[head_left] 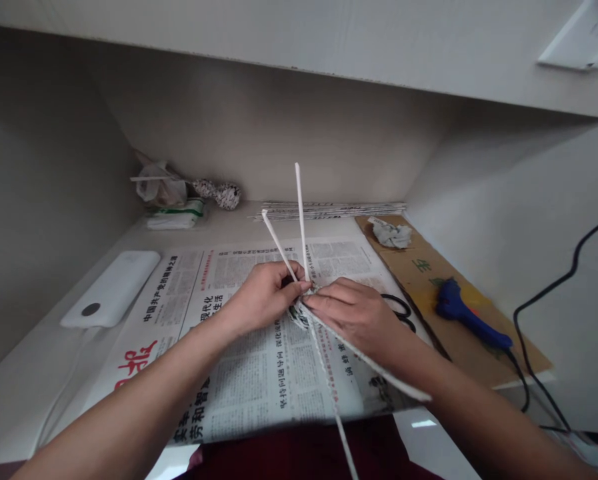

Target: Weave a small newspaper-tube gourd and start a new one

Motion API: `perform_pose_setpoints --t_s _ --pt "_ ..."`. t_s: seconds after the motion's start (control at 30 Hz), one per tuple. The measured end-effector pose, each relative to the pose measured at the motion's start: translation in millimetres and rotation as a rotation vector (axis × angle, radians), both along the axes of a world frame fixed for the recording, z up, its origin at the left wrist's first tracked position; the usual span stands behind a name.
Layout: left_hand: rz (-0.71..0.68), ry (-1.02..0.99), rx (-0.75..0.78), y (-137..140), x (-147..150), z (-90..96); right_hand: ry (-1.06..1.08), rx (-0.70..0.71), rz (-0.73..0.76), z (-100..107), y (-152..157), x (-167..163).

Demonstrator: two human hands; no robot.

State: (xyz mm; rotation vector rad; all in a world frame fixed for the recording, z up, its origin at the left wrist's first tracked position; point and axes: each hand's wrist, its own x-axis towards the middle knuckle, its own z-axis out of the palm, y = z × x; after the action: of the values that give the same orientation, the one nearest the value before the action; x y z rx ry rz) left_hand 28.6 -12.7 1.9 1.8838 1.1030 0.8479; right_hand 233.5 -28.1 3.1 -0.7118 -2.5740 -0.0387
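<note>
Both hands meet over the newspaper around a small woven piece of rolled paper [299, 315], mostly covered by the fingers. My left hand [265, 293] pinches it from the left, thumb and fingertips closed at the base of two white paper sticks [301, 213] that point up and away. From the right, my right hand [351, 308] is closed on the same piece, fingertips pressed at the weave. Two long paper strips [331, 387] run from the piece toward me, one of them passing under the right wrist. How the strips cross inside the grip is hidden.
Newspaper [179, 347] covers the table. Scissors [401, 308] lie right of my right hand. Cardboard [519, 360] holds a blue glue gun [471, 317] and a crumpled wad [391, 233]. A white power bank [111, 290] lies left. Paper sticks [329, 212] and a woven object [223, 193] lie at the back.
</note>
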Motion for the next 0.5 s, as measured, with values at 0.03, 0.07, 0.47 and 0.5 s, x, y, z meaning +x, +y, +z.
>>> perform_pose_setpoints --t_s 0.03,0.07,0.47,0.5 --pt "-0.001 -0.006 -0.002 0 0 -0.5 -0.009 0.002 0.011 0 1 1" --pt "-0.002 -0.01 -0.003 1 0 -0.7 -0.029 0.007 0.019 0 2 1" --pt "0.025 0.049 0.038 -5 4 6.8 -0.227 0.066 -0.064 9 -1 -15" --pt "0.023 0.051 0.04 -4 4 6.8 -0.225 0.073 -0.069 8 0 -17"
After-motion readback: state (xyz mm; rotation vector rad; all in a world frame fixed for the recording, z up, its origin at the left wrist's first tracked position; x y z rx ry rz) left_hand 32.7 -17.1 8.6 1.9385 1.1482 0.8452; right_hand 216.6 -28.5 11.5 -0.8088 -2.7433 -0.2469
